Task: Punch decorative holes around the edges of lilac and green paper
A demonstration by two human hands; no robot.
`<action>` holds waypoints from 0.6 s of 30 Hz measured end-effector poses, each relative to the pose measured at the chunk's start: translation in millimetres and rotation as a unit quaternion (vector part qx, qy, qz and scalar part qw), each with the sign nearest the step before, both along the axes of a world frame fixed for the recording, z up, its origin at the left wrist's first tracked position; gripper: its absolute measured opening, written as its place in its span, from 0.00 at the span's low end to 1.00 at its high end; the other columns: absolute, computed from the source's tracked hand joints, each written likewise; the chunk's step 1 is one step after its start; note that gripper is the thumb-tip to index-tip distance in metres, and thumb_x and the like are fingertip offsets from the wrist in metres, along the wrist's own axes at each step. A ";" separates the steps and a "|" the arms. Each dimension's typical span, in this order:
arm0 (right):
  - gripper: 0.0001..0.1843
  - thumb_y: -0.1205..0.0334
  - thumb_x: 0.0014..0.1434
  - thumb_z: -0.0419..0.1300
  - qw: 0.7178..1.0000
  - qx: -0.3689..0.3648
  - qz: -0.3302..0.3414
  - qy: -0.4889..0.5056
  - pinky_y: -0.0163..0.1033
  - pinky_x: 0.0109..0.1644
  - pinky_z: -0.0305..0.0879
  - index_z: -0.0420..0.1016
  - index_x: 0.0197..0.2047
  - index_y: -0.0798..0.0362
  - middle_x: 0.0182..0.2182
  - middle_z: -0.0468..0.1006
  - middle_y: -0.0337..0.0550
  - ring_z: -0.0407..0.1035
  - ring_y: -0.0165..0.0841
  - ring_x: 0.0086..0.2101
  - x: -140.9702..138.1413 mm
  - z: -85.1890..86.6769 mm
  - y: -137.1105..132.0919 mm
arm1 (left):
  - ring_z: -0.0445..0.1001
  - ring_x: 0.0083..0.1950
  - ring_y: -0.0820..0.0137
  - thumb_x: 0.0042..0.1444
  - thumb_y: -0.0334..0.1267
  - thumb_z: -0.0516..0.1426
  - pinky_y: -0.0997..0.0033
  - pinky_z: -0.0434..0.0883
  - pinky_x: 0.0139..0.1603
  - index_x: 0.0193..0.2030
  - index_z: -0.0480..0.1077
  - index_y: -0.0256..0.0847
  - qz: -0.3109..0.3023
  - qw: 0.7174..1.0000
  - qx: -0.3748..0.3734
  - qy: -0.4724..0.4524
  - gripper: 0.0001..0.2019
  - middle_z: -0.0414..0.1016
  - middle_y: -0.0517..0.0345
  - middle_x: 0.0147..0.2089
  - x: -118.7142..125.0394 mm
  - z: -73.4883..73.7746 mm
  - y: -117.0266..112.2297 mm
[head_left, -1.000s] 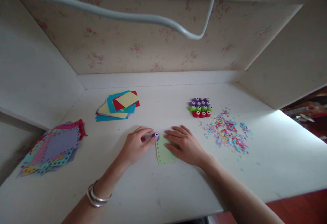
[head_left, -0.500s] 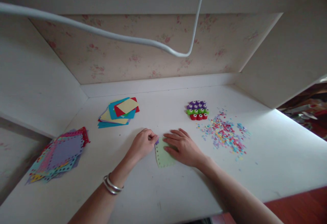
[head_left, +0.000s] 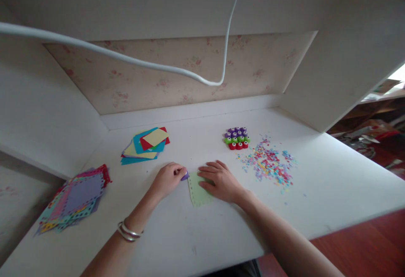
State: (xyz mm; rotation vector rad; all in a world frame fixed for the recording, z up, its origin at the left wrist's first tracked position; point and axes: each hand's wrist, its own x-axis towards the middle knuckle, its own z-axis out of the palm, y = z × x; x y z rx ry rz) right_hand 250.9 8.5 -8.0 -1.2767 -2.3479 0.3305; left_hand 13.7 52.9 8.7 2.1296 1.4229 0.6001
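My left hand (head_left: 168,180) is closed round a small purple paper punch (head_left: 185,177), thumb on top. The punch is at the upper left edge of a pale green sheet of paper (head_left: 196,194); whether it still touches the sheet I cannot tell. Small holes run down the sheet's left side and along its bottom edge. My right hand (head_left: 221,182) lies flat over the sheet's right part with its fingers apart, hiding that side.
Several purple, green and red punches (head_left: 237,138) stand in rows at the back. Paper confetti (head_left: 270,163) is scattered on the right. Coloured paper (head_left: 148,144) lies at the back left, hole-edged sheets (head_left: 80,194) at the far left. A white cable (head_left: 152,64) hangs in front.
The purple punch in my left hand has shifted left, from over the sheet's corner to its edge. My right hand stays on the sheet. The whole view has shifted slightly.
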 end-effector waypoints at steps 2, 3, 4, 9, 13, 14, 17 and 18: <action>0.16 0.52 0.65 0.57 1.000 -0.004 -0.001 0.000 0.58 0.65 0.52 0.76 0.54 0.41 0.55 0.77 0.39 0.65 0.42 0.58 0.1 -0.3 0.6 | 0.75 0.40 0.64 0.62 0.45 0.52 0.67 0.68 0.43 0.31 0.76 0.42 0.013 1.000 0.019 0.006 0.16 0.78 0.56 0.35 -10.4 -2.0 -1.0; 0.16 0.51 0.65 0.56 1.000 -0.007 -0.001 -0.001 0.58 0.65 0.51 0.75 0.54 0.41 0.56 0.76 0.38 0.65 0.42 0.58 0.2 -0.3 0.9 | 0.75 0.41 0.64 0.63 0.46 0.51 0.66 0.69 0.45 0.32 0.76 0.43 0.024 0.999 0.027 0.008 0.16 0.78 0.55 0.37 -16.1 -4.1 -1.4; 0.16 0.51 0.66 0.56 1.000 -0.010 0.001 -0.002 0.58 0.65 0.51 0.75 0.54 0.41 0.56 0.76 0.38 0.65 0.42 0.58 0.3 -0.2 1.1 | 0.75 0.42 0.63 0.63 0.46 0.50 0.65 0.69 0.47 0.34 0.77 0.43 0.034 0.999 0.034 0.008 0.17 0.78 0.55 0.39 -21.8 -6.7 -2.1; 0.16 0.51 0.66 0.56 1.000 -0.014 0.007 -0.008 0.57 0.66 0.51 0.75 0.55 0.41 0.57 0.76 0.40 0.64 0.41 0.59 0.6 1.6 1.5 | 0.75 0.48 0.63 0.64 0.48 0.52 0.62 0.69 0.54 0.44 0.76 0.43 0.044 0.994 0.097 0.011 0.15 0.78 0.53 0.46 -41.5 -21.4 -11.2; 0.16 0.52 0.66 0.56 1.000 -0.017 0.010 -0.008 0.58 0.66 0.51 0.75 0.55 0.42 0.56 0.76 0.40 0.65 0.42 0.59 0.7 0.8 3.5 | 0.74 0.50 0.61 0.59 0.43 0.59 0.59 0.70 0.54 0.50 0.74 0.45 0.031 0.989 0.140 0.036 0.13 0.78 0.53 0.50 -43.9 -25.5 -18.9; 0.17 0.52 0.66 0.57 1.000 -0.016 0.009 -0.004 0.59 0.65 0.52 0.74 0.55 0.42 0.56 0.76 0.40 0.65 0.42 0.59 0.8 0.1 4.3 | 0.74 0.50 0.61 0.59 0.41 0.59 0.59 0.71 0.54 0.50 0.73 0.44 0.031 0.989 0.141 0.032 0.13 0.78 0.53 0.50 -43.5 -25.2 -20.3; 0.17 0.54 0.65 0.57 0.999 -0.003 0.005 0.046 0.57 0.64 0.58 0.73 0.57 0.44 0.54 0.77 0.43 0.68 0.41 0.56 -0.4 -1.1 5.5 | 0.76 0.48 0.63 0.60 0.39 0.59 0.61 0.73 0.52 0.55 0.70 0.44 0.050 0.990 0.131 0.002 0.16 0.78 0.53 0.51 -40.8 -21.9 -25.2; 0.18 0.55 0.66 0.57 0.997 -0.001 0.001 0.076 0.56 0.62 0.61 0.73 0.57 0.45 0.54 0.77 0.45 0.69 0.41 0.55 -2.1 -0.4 4.6 | 0.76 0.46 0.64 0.59 0.39 0.60 0.61 0.73 0.51 0.57 0.68 0.44 0.058 0.990 0.125 -0.011 0.19 0.78 0.53 0.50 -39.1 -20.4 -27.9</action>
